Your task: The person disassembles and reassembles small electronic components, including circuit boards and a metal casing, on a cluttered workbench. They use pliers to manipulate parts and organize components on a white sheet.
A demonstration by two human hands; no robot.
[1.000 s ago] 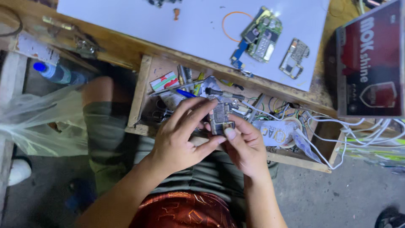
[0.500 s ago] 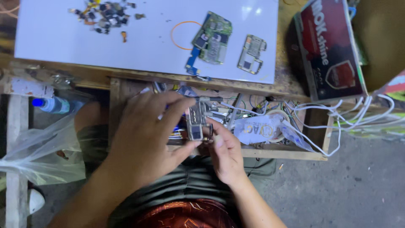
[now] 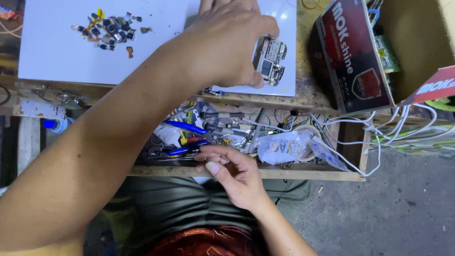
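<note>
Left hand is gripping small circuit board over white sheet | right hand is hovering half-curled, empty, below sheet beside blue-handled pliers | board apparently stripped, not yet set down

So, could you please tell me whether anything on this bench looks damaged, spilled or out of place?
The small circuit board pinched in the left hand is bare, with no casing. A scatter of tiny loose parts lies on the white sheet. The open drawer under the right hand is a jumble of white cables and blue-handled pliers.
</note>
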